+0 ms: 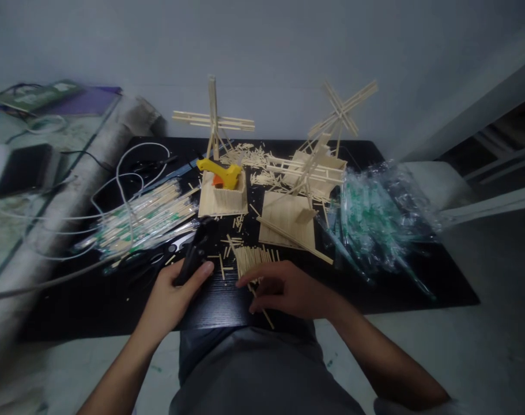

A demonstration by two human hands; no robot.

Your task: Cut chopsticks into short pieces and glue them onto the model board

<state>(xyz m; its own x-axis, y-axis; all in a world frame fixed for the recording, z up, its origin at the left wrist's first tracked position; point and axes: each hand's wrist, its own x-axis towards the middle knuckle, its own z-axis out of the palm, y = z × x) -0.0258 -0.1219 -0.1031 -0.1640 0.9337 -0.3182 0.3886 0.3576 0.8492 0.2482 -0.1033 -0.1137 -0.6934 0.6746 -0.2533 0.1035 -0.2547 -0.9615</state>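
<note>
My left hand (169,291) is wrapped around a black hand tool (193,248), held upright near the table's front edge; its exact kind is too dark to make out. My right hand (286,291) hovers at a small bundle of short wooden sticks (253,258), thumb and forefinger apart. A thin stick (267,317) slants out below its fingers, and I see no firm grip on it. Beyond the hands stands a square wooden base with a low stick wall (230,202), and on it rests a yellow tool with an orange trigger (227,174).
Stick windmill models (213,122) stand at the back, one with crossed blades (340,109) at right. A flat wooden board (283,227) carries a long stick. Wrapped stick packs (145,216) and white cables (117,167) lie left; crumpled plastic wrappers (374,213) lie right. Scissors (136,259) sit left.
</note>
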